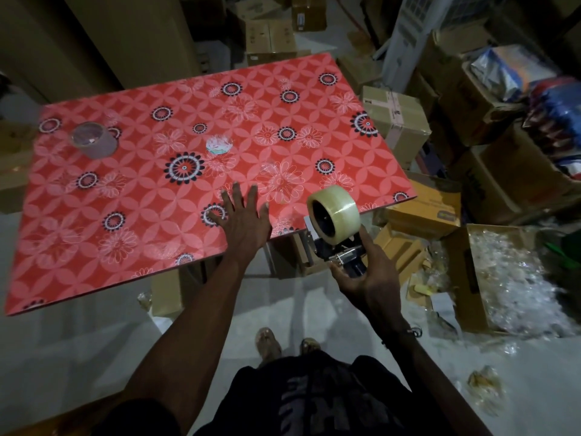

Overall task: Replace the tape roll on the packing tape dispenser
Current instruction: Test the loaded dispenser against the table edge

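Note:
A black and metal packing tape dispenser (341,253) hangs off the near right edge of the table, held by its handle in my right hand (369,275). A full roll of clear tape (334,214) sits on its spool. My left hand (243,217) lies flat on the red flowered table (141,196), fingers spread, holding nothing. A second, brownish tape roll (93,139) stands at the far left of the table. A small white crumpled scrap (219,144) lies near the table's middle.
Cardboard boxes (394,119) crowd the floor to the right and behind the table. An open box of clear plastic scraps (515,272) stands at the right. My feet (284,343) are on the pale floor below.

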A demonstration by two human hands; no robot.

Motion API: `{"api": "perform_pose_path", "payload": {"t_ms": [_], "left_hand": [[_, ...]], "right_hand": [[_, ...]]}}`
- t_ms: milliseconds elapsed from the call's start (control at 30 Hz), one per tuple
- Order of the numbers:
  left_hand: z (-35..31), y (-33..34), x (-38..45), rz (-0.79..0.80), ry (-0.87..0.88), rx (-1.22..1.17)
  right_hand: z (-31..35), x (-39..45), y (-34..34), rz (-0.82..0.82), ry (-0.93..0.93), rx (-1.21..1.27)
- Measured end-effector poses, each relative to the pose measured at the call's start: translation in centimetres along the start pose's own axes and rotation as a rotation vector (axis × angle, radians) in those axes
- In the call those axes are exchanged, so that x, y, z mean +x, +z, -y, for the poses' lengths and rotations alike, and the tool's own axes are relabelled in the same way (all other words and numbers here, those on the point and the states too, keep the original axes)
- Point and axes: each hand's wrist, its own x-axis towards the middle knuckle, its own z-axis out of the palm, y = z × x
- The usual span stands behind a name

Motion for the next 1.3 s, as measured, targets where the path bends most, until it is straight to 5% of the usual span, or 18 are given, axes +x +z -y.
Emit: {"api": "perform_pose_path", "payload": {"t_ms": [267, 467, 1000, 1300], "left_hand": [[0.0, -0.1, 0.0, 0.008, 0.0, -0.005], [-0.1, -0.1, 0.0, 0.01, 0.003, -0.005], [1.4, -0.6, -0.2, 0.025, 0.095, -0.095], [3.9, -1.8, -1.7, 0.018, 0.095, -0.042]], "right_hand": [[-0.1, 2.2, -1.3, 0.114, 0.134, 0.195], [-3.5, -1.0, -1.7, 0.009, -0.049, -0.149], [0.2, 1.7, -5.3, 0.109, 0.116, 0.217], [3.1, 9.3, -3.5, 0.29, -0.038, 0.332]]}}
